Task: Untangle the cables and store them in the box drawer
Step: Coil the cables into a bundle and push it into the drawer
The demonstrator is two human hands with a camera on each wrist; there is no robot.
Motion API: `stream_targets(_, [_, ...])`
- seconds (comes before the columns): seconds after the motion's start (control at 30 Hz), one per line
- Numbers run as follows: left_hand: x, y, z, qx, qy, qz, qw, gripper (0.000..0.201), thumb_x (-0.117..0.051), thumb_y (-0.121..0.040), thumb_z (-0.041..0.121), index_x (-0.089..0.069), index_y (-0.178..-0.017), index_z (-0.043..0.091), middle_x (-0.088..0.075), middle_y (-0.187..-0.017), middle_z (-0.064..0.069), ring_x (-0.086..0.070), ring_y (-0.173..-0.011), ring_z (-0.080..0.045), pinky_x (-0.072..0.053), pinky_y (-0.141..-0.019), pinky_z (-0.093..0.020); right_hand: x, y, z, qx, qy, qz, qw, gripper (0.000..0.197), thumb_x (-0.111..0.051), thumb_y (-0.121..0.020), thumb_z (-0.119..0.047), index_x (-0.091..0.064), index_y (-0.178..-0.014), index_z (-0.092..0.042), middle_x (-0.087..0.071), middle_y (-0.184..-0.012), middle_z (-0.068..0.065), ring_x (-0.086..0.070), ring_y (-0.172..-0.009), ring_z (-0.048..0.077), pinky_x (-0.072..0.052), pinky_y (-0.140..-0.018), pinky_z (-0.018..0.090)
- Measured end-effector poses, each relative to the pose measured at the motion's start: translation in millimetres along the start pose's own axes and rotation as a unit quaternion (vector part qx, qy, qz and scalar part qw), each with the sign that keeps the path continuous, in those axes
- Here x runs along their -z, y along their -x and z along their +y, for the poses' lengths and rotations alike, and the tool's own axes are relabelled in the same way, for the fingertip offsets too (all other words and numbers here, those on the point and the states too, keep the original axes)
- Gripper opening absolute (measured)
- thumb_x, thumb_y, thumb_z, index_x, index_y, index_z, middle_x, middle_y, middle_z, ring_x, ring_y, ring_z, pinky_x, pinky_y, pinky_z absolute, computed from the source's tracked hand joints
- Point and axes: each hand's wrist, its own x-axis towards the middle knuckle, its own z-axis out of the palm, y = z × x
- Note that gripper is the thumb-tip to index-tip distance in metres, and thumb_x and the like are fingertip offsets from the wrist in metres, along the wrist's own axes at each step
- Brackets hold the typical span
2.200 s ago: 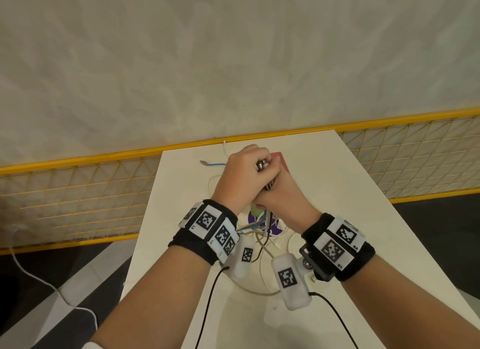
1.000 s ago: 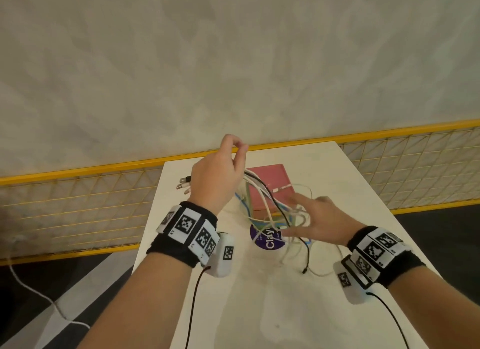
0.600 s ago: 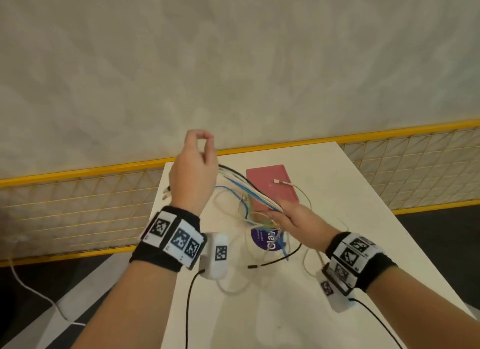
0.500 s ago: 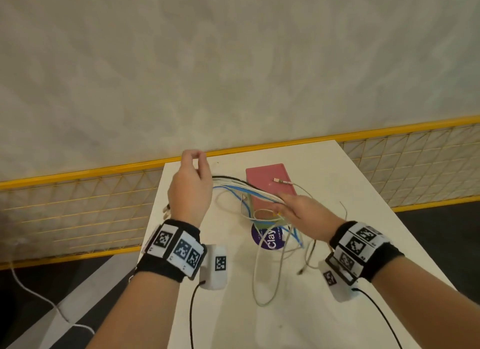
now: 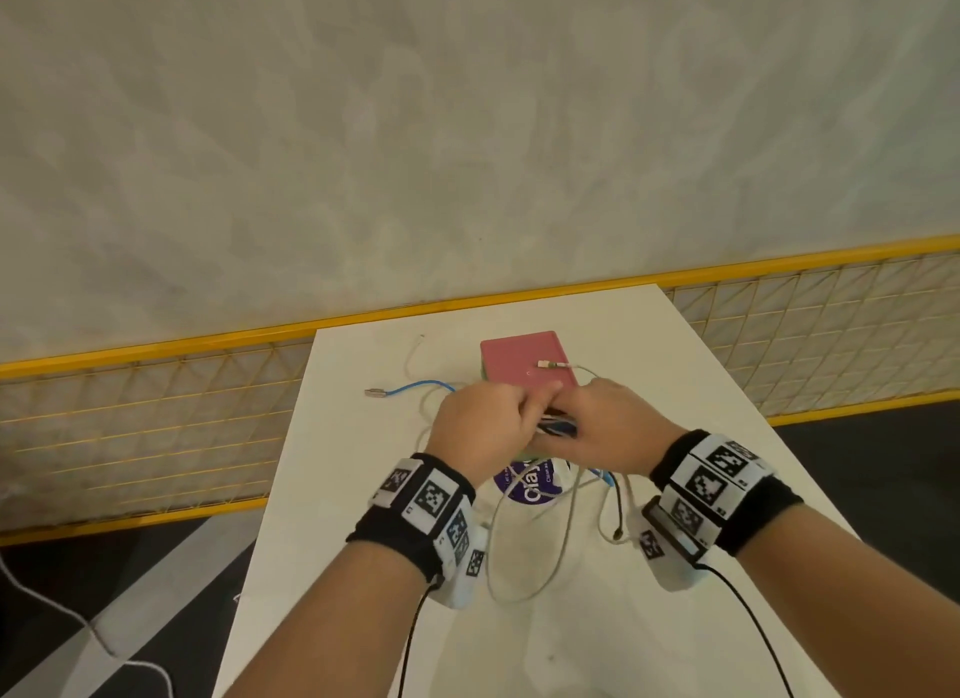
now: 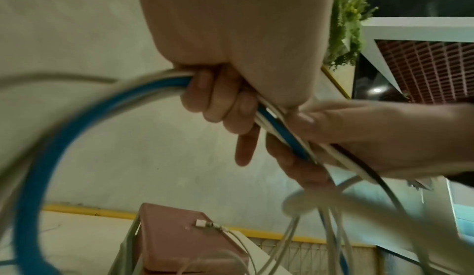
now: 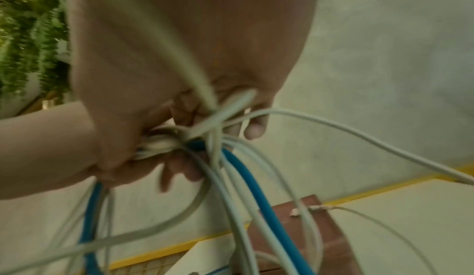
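White and blue cables (image 5: 558,427) are bunched mid-frame in the head view, gripped by both hands just above the surface (image 5: 649,365). Left hand (image 5: 480,430) has its fingers curled round the bundle, and the left wrist view shows the blue cable (image 6: 279,129) and several white ones running through that fist. Right hand (image 5: 605,430) pinches the same bundle right beside it; hands are touching. Progress looks early: in the right wrist view strands still cross over each other at the grip, loops hang down toward the lower middle of the head frame, and a dark plug end (image 5: 618,534) dangles at lower right of the tangle. Nothing stored yet. The pink box (image 5: 524,359) sits just beyond the hands, upper middle of the surface, and its drawer looks closed, though I cannot tell for sure. Left to do: separate each cable, open the drawer, load them in. In the way: one white cable's plug (image 5: 550,365) lies on top of the box and needs lifting off; a blue cable end with a metal plug (image 5: 376,392) trails off to the left, and a thin white end (image 5: 415,349) lies above it. A purple round sticker (image 5: 527,482) sits under the loops, a yellow wire fence (image 5: 156,411) stands behind, and a loose white cord (image 5: 78,619) lies on the floor at lower left.
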Motion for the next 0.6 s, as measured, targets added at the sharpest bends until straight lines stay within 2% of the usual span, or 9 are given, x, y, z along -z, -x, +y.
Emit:
stream_targets(0.1, [7.9, 0.8, -13.7, 0.015, -0.040, -0.005, 0.999, 0.066, -0.029, -0.095, 0.063, -0.060, -0.060, 0.016, -0.054, -0.051, -0.001, -0.056, -0.053, -0.020, -0.044, -0.053, -0.033, 2.3, 11.9, 25.4, -0.041, 0.024, -0.022, 0.999, 0.033, -0.037, -0.093, -0.056, -0.054, -0.101, -0.030, -0.067, -0.080, -0.011, -0.048, -0.060, 0.003, -0.035, -0.088, 0.026])
stream_targets(0.17, [13.0, 1.2, -24.7, 0.036, -0.038, -0.006, 0.999, 0.066, -0.031, -0.095, 0.064, -0.051, -0.054, 0.016, -0.045, -0.046, 0.000, -0.053, -0.049, -0.019, -0.043, -0.052, -0.034, -0.7, 21.6, 41.3, -0.078, 0.046, -0.032, 0.995, 0.025, -0.031, -0.097, -0.051, -0.048, -0.099, -0.032, -0.066, -0.073, -0.006, -0.046, -0.058, 0.009, -0.033, -0.091, 0.030])
stream_targets(0.3, [19.1, 1.9, -24.0, 0.045, -0.040, 0.018, 0.998, 0.063, -0.035, -0.095, 0.061, -0.035, -0.049, 0.018, -0.033, -0.042, 0.001, -0.042, -0.046, -0.020, -0.031, -0.047, -0.032, -11.7, 19.4, 48.7, -0.113, 0.081, -0.041, 0.990, 0.016, -0.038, -0.096, -0.044, -0.040, -0.092, -0.029, -0.061, -0.075, -0.009, -0.047, -0.056, 0.011, -0.033, -0.091, 0.034])
stream_targets(0.37, [21.8, 1.5, -24.9, 0.058, -0.024, 0.031, 0.998, 0.062, -0.035, -0.095, 0.060, -0.036, -0.049, 0.018, -0.034, -0.042, 0.001, -0.044, -0.047, -0.021, -0.031, -0.048, -0.032, -10.7, 13.9, 51.9, -0.144, 0.136, -0.070, 0.978, 0.020, -0.046, -0.089, -0.034, -0.042, -0.105, -0.024, -0.067, -0.093, -0.006, -0.059, -0.076, 0.017, -0.032, -0.092, 0.037])
stream_targets(0.4, [23.6, 1.3, -26.0, 0.064, -0.013, 0.039, 0.997, 0.062, -0.035, -0.096, 0.059, -0.037, -0.050, 0.017, -0.035, -0.042, 0.001, -0.045, -0.048, -0.022, -0.031, -0.047, -0.031, -8.5, 12.0, 54.6, -0.155, 0.146, -0.077, 0.974, 0.035, -0.050, -0.083, -0.031, -0.042, -0.116, -0.023, -0.067, -0.107, -0.003, -0.061, -0.093, 0.020, -0.031, -0.093, 0.038])
stream_targets(0.43, [24.4, 0.9, -27.0, 0.067, -0.006, 0.047, 0.997, 0.062, -0.035, -0.096, 0.058, -0.039, -0.050, 0.016, -0.035, -0.043, 0.001, -0.046, -0.048, -0.023, -0.029, -0.047, -0.031, -3.9, 10.2, 52.5, -0.153, 0.109, -0.060, 0.980, 0.049, -0.052, -0.079, -0.032, -0.041, -0.126, -0.023, -0.062, -0.122, -0.002, -0.058, -0.108, 0.019, -0.030, -0.098, 0.039])
stream_targets(0.5, [25.0, -0.8, -23.8, 0.064, -0.003, 0.055, 0.996, 0.061, -0.034, -0.097, 0.056, -0.040, -0.052, 0.016, -0.035, -0.043, 0.001, -0.045, -0.049, -0.022, -0.027, -0.047, -0.031, 6.2, 5.3, 31.4, -0.099, -0.106, 0.026, 0.989, 0.065, -0.053, -0.077, -0.043, -0.038, -0.137, -0.024, -0.051, -0.136, -0.007, -0.049, -0.124, 0.011, -0.031, -0.107, 0.033])
stream_targets(0.57, [23.7, -3.4, -14.6, 0.058, 0.010, 0.055, 0.997, 0.059, -0.033, -0.099, 0.054, -0.045, -0.054, 0.017, -0.039, -0.044, 0.002, -0.045, -0.052, -0.021, -0.028, -0.049, -0.032, 6.7, -6.1, 4.2, -0.028, -0.295, 0.069, 0.953, 0.059, -0.061, -0.084, -0.029, -0.039, -0.139, -0.022, -0.055, -0.130, -0.009, -0.051, -0.121, 0.002, -0.038, -0.103, 0.017])
stream_targets(0.6, [23.4, -4.7, -10.2, 0.059, 0.024, 0.056, 0.996, 0.059, -0.032, -0.100, 0.053, -0.049, -0.056, 0.017, -0.042, -0.046, 0.001, -0.046, -0.054, -0.021, -0.030, -0.052, -0.031, 2.3, -11.8, -5.0, -0.017, -0.335, 0.061, 0.940, 0.054, -0.062, -0.087, -0.020, -0.041, -0.136, -0.021, -0.059, -0.124, -0.006, -0.056, -0.116, 0.003, -0.042, -0.098, 0.015])
